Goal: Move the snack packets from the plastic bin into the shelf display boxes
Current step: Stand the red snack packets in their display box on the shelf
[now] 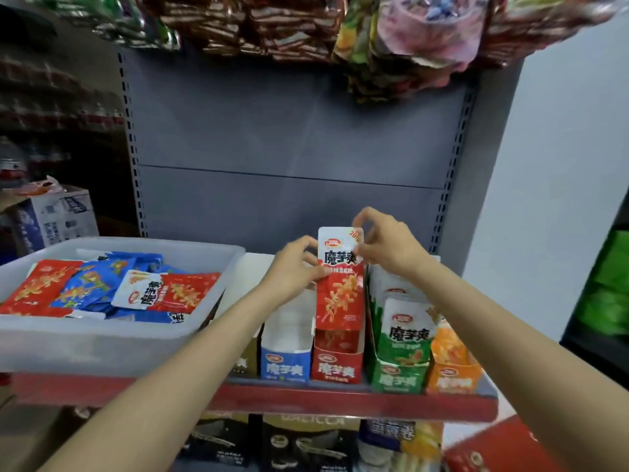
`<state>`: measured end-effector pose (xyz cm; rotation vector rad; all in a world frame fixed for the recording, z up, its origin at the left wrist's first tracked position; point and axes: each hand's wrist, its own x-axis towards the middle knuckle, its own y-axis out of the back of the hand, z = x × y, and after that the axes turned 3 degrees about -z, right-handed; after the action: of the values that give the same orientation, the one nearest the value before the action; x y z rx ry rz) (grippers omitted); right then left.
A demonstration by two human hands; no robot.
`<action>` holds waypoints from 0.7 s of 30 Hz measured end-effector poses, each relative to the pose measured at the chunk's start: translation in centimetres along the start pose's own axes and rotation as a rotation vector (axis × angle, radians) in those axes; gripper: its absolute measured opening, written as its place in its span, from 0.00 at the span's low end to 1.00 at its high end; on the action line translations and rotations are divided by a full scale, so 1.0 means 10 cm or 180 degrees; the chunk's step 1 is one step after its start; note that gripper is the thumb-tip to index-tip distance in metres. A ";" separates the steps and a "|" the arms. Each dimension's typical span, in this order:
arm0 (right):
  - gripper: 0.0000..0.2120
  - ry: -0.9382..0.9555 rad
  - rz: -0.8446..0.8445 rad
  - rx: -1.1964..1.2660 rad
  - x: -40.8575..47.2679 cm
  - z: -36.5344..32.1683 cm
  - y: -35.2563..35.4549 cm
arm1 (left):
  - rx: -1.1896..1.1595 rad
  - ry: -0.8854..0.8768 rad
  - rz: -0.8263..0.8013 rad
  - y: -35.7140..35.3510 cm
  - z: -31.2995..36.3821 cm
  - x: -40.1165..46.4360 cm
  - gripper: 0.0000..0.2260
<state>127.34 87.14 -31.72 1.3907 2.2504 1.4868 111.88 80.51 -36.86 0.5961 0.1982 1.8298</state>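
Note:
A red and white snack packet (339, 287) stands upright in the red display box (337, 364) on the shelf. My left hand (295, 267) pinches its left edge and my right hand (388, 245) pinches its top right corner. The translucent plastic bin (102, 338) at the left holds several red and blue packets (102, 289). A blue display box (287, 356) stands left of the red one with no packets showing in it. To the right, a green box (398, 373) and an orange box (454, 373) hold packets.
The shelf has a red front edge (340, 400) and a grey back panel (289, 148). Bagged snacks hang overhead (391, 35). More boxed goods sit on the shelf below (306, 444). A cardboard carton (58, 216) stands at far left behind the bin.

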 end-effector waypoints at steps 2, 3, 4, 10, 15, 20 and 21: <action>0.11 0.0071 -0.0018 -0.0342 0.02 0.04 0.00 | 0.0268 -0.0031 0.0104 -0.05 0.00 0.02 0.11; 0.08 0.0091 -0.0032 -0.0454 0.04 0.06 0.00 | 0.0378 -0.0048 0.0142 -0.06 0.00 0.02 0.11; 0.05 0.0085 -0.0079 -0.0573 0.06 0.07 -0.01 | 0.0495 -0.0074 0.0165 -0.07 0.00 0.03 0.12; 0.09 0.0039 -0.0652 -0.1095 0.17 0.09 -0.08 | 0.1083 -0.0248 0.0261 -0.14 -0.02 0.03 0.17; 0.04 0.0094 -0.0659 -0.1083 0.17 0.00 -0.14 | 0.1362 -0.0397 0.0485 -0.07 -0.06 0.01 0.10; 0.07 0.0382 -0.0606 -0.0755 0.12 -0.33 -0.37 | 0.1471 -0.0413 0.0772 0.34 -0.18 -0.24 0.07; 0.07 0.0482 -0.0648 -0.0659 0.12 -0.42 -0.46 | 0.1520 -0.0371 0.0769 0.47 -0.21 -0.30 0.07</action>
<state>121.58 84.70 -32.66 0.9911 2.1678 1.7447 107.63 76.46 -37.57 1.0961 0.5113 1.9818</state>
